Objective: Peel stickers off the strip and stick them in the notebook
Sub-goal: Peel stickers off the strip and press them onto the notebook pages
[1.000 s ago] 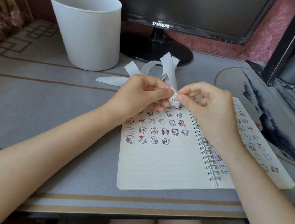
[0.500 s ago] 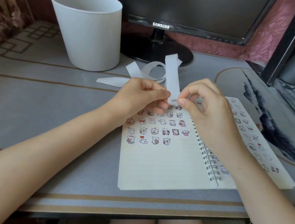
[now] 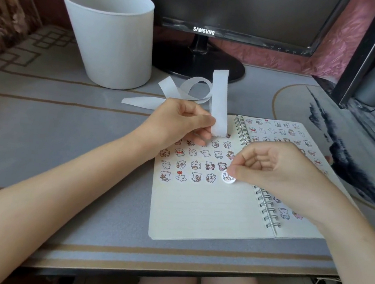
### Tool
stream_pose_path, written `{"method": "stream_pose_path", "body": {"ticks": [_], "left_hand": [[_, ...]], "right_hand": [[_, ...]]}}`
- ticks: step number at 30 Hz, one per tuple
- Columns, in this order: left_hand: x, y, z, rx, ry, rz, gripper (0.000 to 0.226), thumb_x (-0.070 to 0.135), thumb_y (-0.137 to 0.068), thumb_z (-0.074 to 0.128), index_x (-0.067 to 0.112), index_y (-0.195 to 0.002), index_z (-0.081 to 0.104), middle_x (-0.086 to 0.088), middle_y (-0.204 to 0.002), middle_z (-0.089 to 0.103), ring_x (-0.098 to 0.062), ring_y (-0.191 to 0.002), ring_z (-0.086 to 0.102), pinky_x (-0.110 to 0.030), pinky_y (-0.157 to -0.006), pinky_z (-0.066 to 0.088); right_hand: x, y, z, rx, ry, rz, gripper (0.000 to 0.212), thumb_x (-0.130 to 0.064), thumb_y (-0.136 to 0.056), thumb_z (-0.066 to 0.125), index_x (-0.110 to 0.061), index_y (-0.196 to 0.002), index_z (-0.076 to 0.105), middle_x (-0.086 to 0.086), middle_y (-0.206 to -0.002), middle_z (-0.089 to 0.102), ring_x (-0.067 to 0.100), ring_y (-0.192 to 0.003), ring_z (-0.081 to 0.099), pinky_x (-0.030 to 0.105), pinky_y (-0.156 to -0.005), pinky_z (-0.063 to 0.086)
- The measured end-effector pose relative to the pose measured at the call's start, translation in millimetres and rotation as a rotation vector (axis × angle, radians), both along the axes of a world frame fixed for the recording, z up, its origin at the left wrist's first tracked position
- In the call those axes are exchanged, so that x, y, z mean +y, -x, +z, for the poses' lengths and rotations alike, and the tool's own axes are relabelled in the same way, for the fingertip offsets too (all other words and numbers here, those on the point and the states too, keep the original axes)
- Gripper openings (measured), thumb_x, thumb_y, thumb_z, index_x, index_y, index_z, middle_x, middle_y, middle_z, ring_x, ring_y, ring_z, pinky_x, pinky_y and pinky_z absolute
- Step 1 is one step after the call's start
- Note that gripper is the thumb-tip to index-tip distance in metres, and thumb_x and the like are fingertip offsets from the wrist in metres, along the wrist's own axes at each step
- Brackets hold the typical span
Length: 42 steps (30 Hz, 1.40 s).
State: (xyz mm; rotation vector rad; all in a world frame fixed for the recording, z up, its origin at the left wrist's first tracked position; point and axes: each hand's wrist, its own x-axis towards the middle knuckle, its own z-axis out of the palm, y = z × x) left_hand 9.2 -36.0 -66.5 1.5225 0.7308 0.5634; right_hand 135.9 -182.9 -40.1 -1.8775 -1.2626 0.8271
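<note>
step: placing, not peeling | right hand (image 3: 271, 172) pinched a round sticker (image 3: 228, 177) at the right end of the notebook's (image 3: 197, 208) nearest row | left hand (image 3: 179, 122) pinched the strip (image 3: 220, 103), far side | next imo: press it flat, aligned

Two hands (image 3: 182, 120) (image 3: 276, 170), one notebook (image 3: 209, 209), one strip (image 3: 220, 103), one peeled sticker (image 3: 228, 178) (round)

The notebook (image 3: 206, 214) has matt lined paper pages and a shiny metal wire spiral (image 3: 265, 206); the strip (image 3: 220, 103) is smooth, slightly translucent paper; the bin (image 3: 111, 39) looks matt plastic.
</note>
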Motion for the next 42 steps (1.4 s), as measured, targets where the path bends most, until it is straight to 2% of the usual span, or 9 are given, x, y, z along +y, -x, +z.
{"method": "stream_pose_path", "body": {"ticks": [3, 10, 28, 33, 42], "left_hand": [[1, -1, -1, 0.014, 0.000, 0.000, 0.009, 0.012, -0.088, 0.064, 0.004, -0.083, 0.066, -0.008, -0.070, 0.069, -0.019, -0.065, 0.067, -0.027, -0.073, 0.059], [-1, 0, 0, -0.005, 0.003, -0.007, 0.009, 0.009, -0.089, 0.063, 0.003, -0.081, 0.065, -0.010, -0.071, 0.067, -0.015, -0.062, 0.066, -0.022, -0.066, 0.059], [-2, 0, 2, 0.002, 0.005, -0.008, 0.009, 0.009, -0.089, 0.063, 0.003, -0.083, 0.065, -0.011, -0.071, 0.068, -0.010, -0.056, 0.065, -0.018, -0.062, 0.057], [-2, 0, 2, -0.002, 0.019, -0.003, 0.009, 0.009, -0.089, 0.063, 0.004, -0.081, 0.065, -0.010, -0.070, 0.067, -0.011, -0.057, 0.065, -0.017, -0.061, 0.056], [-3, 0, 2, 0.002, 0.015, 0.000, 0.008, 0.009, -0.089, 0.064, 0.002, -0.085, 0.065, -0.010, -0.071, 0.067, -0.011, -0.058, 0.065, -0.017, -0.061, 0.056]], "right_hand": [[2, 2, -1, -0.031, 0.023, 0.002, 0.007, -0.012, -0.074, 0.077, -0.011, -0.077, 0.071, 0.005, -0.073, 0.072, 0.005, -0.062, 0.059, 0.017, -0.063, 0.048], [4, 2, -5, -0.062, 0.034, -0.001, 0.007, -0.014, -0.073, 0.077, -0.015, -0.072, 0.070, -0.001, -0.065, 0.069, 0.003, -0.058, 0.056, 0.023, -0.065, 0.047], [3, 5, -12, -0.149, -0.011, -0.027, 0.006, -0.017, -0.072, 0.075, -0.015, -0.070, 0.070, -0.013, -0.052, 0.060, -0.004, -0.048, 0.048, 0.010, -0.050, 0.037], [2, 6, -13, -0.210, -0.014, -0.037, 0.007, -0.018, -0.073, 0.075, -0.017, -0.069, 0.069, -0.007, -0.059, 0.064, -0.004, -0.048, 0.049, 0.011, -0.049, 0.037], [0, 7, -15, -0.284, -0.024, -0.034, 0.007, -0.022, -0.073, 0.075, -0.022, -0.069, 0.068, -0.010, -0.058, 0.061, -0.001, -0.048, 0.047, 0.013, -0.048, 0.037]]}}
